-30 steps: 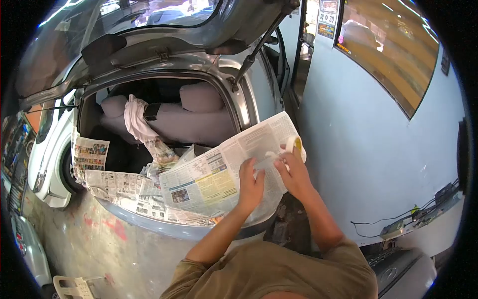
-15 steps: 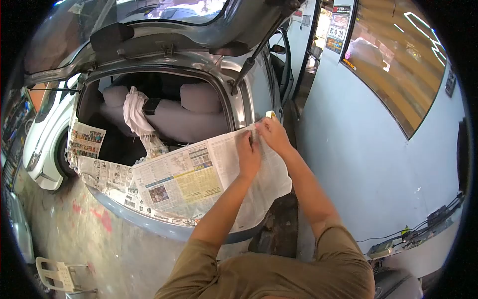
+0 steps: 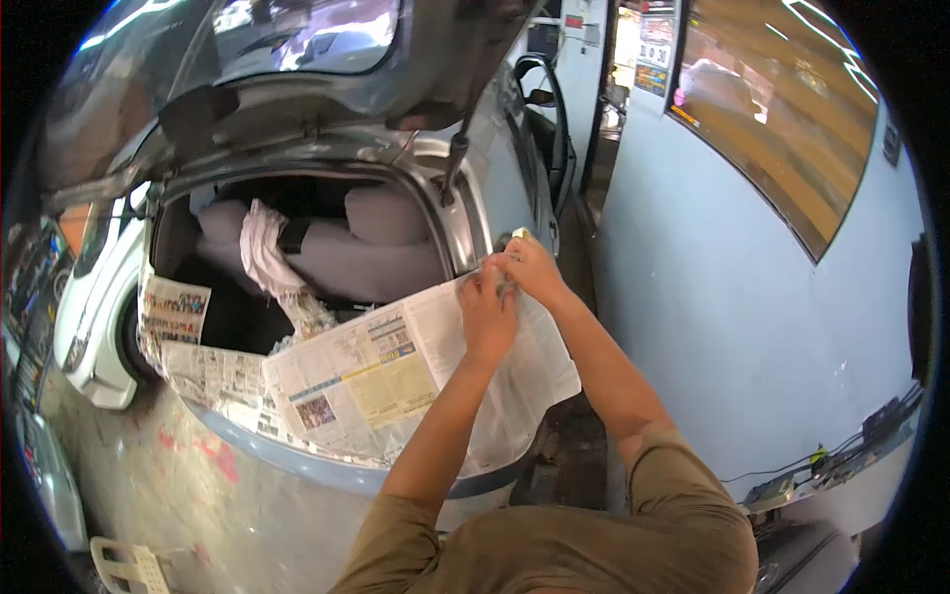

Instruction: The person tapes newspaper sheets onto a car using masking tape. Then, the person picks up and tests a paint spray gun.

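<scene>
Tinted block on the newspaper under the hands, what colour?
Pale yellow block, seen in head view.

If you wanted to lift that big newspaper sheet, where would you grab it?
I'd pinch the big newspaper sheet by its right-hand corner, probably coming from the right: that corner sticks out in a point, no tape is visible on it, and the paper looks thin.

Over on the left, a white car (image 3: 97,322); down below, a pale plastic chair (image 3: 148,570) on red-marked floor (image 3: 188,495); across right, a light-blue wall (image 3: 722,297), wide window (image 3: 792,109), posters (image 3: 653,48) just beside!
</scene>
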Action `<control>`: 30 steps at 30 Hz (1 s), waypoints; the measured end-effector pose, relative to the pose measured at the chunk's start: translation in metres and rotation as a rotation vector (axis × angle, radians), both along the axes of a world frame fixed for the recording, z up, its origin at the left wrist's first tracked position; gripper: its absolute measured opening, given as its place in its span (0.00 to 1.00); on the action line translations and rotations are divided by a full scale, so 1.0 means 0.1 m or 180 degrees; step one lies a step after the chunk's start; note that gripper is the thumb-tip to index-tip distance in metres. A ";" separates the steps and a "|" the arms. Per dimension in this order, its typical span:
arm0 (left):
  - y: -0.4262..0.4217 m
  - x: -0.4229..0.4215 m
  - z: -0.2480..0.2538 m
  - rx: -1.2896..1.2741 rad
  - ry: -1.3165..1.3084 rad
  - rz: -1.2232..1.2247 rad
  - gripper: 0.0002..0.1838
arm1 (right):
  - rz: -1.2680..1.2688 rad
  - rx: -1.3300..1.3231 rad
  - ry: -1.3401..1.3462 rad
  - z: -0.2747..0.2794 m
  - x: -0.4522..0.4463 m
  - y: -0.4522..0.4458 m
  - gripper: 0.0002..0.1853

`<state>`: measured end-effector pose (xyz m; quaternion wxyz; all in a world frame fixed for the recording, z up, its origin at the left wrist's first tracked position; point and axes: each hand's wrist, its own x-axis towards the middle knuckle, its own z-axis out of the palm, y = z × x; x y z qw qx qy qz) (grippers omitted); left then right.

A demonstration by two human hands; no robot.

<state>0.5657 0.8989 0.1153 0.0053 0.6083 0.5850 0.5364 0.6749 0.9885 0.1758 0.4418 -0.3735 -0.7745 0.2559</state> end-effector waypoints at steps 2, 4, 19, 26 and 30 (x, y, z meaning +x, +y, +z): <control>0.11 -0.05 -0.10 -0.0039 -0.0024 0.0133 0.37 | -0.0214 0.0141 0.0035 0.03 0.00 -0.05 0.25; 0.09 -0.06 -0.09 -0.0167 -0.0161 0.0016 0.38 | -0.0500 0.0387 0.0088 -0.29 -0.02 0.27 0.26; -0.04 -0.24 0.15 -0.0475 -0.1154 -0.0855 0.41 | -0.0836 0.0857 0.0075 -0.29 0.22 0.07 0.30; -1.88 -0.16 0.38 -0.1013 -0.0984 -0.1460 0.12 | 0.0262 0.0393 -0.0649 -0.43 0.73 -2.19 0.28; -2.30 -0.06 -0.02 -0.1266 -0.1076 -0.1465 0.09 | 0.0994 -0.0406 -0.0783 -0.57 0.82 -2.75 0.13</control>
